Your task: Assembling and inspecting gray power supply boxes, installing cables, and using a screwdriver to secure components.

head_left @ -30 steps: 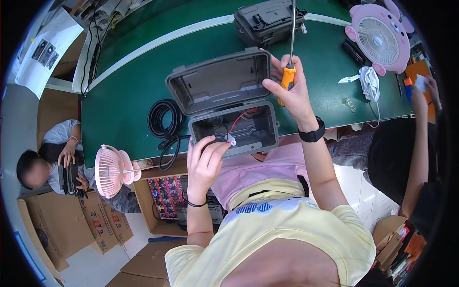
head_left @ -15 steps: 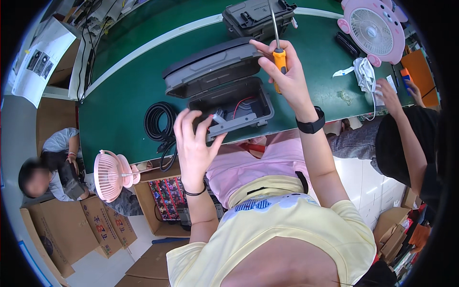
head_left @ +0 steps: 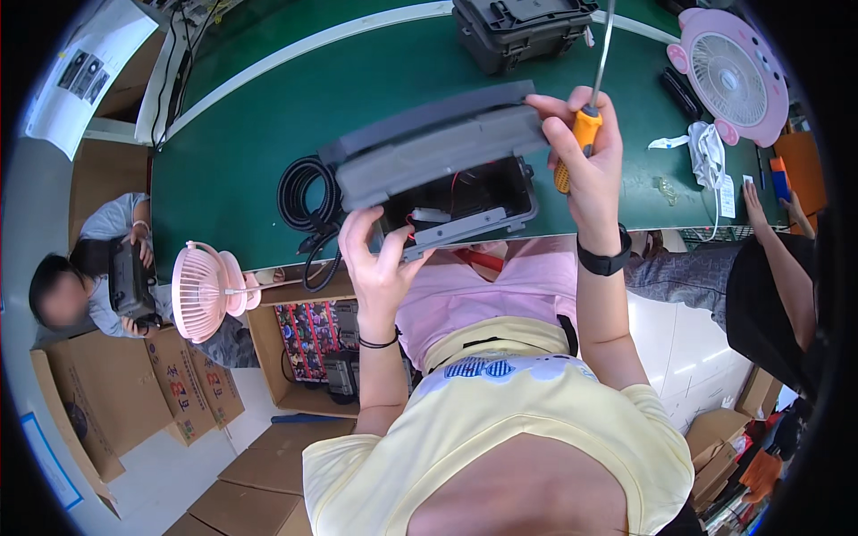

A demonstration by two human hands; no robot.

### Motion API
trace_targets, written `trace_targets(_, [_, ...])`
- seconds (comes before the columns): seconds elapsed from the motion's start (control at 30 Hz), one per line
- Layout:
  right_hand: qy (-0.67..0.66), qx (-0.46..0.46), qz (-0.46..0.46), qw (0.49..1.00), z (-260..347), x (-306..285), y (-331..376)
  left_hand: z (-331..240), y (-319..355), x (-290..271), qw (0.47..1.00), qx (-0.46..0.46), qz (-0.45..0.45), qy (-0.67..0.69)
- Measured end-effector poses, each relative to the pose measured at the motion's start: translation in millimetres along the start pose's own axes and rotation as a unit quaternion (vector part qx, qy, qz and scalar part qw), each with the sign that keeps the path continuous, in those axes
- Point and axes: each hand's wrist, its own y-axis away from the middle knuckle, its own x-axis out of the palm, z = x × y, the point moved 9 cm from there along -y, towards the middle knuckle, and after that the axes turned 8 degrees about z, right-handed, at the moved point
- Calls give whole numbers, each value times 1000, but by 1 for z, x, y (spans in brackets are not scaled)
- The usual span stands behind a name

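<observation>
A grey plastic case [head_left: 447, 170] with a hinged lid sits at the near edge of the green table [head_left: 259, 116]. Its lid is half lowered over the body, with red and white wires visible inside. My left hand [head_left: 375, 259] grips the case's front left corner. My right hand [head_left: 585, 156] holds an orange-handled screwdriver [head_left: 581, 134], shaft pointing up, while its fingers rest on the lid's right end.
A second dark case [head_left: 523, 27] stands at the table's far edge. A coiled black cable [head_left: 299, 192] lies left of the case. Pink fans stand at right [head_left: 728, 76] and lower left [head_left: 201, 290]. People sit at left [head_left: 85, 268] and right [head_left: 773, 268]. Cardboard boxes [head_left: 116, 393] cover the floor.
The lid has swung down from fully open toward the case body. My right hand with the screwdriver pushed it down; my left hand moved from inside the case to its front corner.
</observation>
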Motion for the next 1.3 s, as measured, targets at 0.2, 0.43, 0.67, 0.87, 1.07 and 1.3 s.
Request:
trace_targets(0.2, [-9,-28,-3,1000,3,6,-3,3,12,-4,996,-22,-92,8])
trace_targets(0.43, [50,8,41,998,-25,21,-24,47,4,10,920,-196,-176,289])
trace_targets(0.67, [43,27,15,999,-43,24,-27,52,-16,11,914,-222,-145,309])
trace_targets(0.87, [30,42,2,999,-41,25,-20,38,-17,7,935,-206,-149,247])
trace_targets(1.07, [29,40,2,999,-40,26,-20,33,-22,1,945,-179,-109,250])
trace_targets(1.3, [25,36,-5,999,-42,27,-23,32,-25,-2,930,-175,-132,294])
